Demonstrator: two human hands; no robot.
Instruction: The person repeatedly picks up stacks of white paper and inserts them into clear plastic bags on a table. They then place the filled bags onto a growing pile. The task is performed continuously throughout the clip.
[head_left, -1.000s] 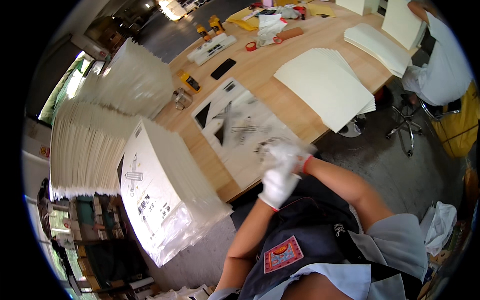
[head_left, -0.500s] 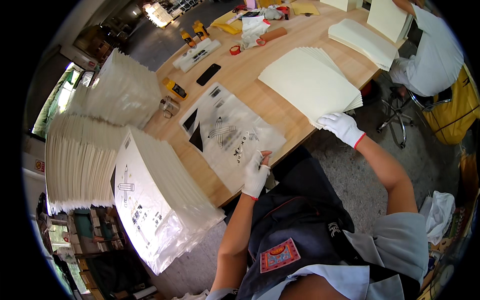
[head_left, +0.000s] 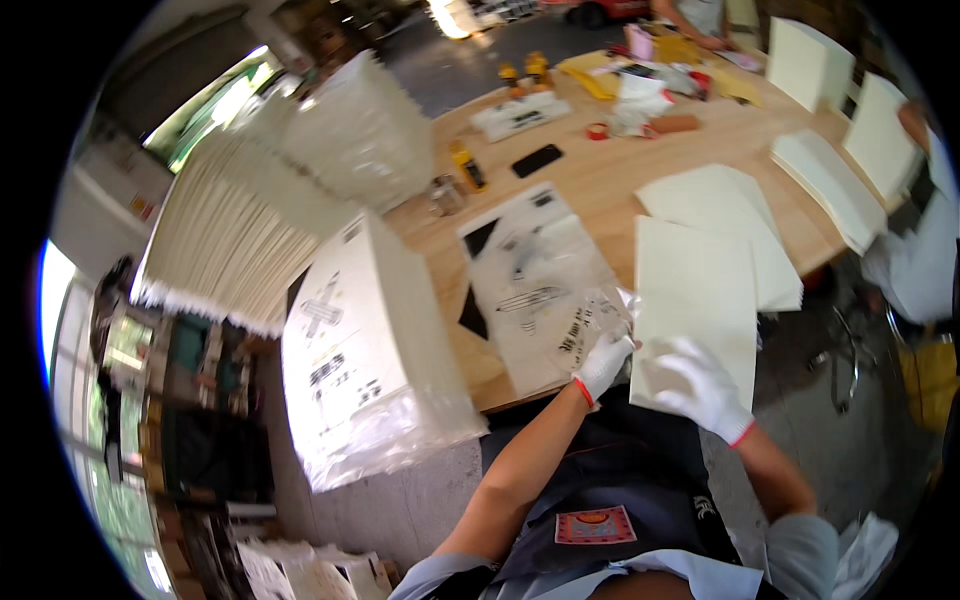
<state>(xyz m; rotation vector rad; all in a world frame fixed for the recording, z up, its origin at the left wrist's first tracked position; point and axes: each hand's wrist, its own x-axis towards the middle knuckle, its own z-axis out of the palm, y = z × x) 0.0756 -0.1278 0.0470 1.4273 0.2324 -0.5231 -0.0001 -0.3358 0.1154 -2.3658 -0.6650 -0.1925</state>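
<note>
At the table's near edge, my left hand (head_left: 604,365) in a white knit glove pinches the mouth of a clear plastic bag (head_left: 530,300) printed with pencil drawings. The bag lies flat on top of others. Beside its mouth, a cream paper pad or sheet (head_left: 695,285) reaches over the table edge, its left side against my left fingertips. My right hand (head_left: 700,385), also gloved and slightly blurred, is over the lower part of this paper with fingers spread. Behind it lies a fanned stack of cream paper (head_left: 730,205).
Tall stacks of bagged paper (head_left: 385,330) stand at the left. On the table are a phone (head_left: 538,160), a yellow bottle (head_left: 467,166), a glass jar (head_left: 446,195) and red tape (head_left: 597,131). A co-worker (head_left: 915,230) sits at the right near more paper (head_left: 828,185).
The cream paper has come away from the fanned stack toward the bag's mouth, and my right hand has moved left with it. My left hand has lifted the bag's edge. The view has turned.
</note>
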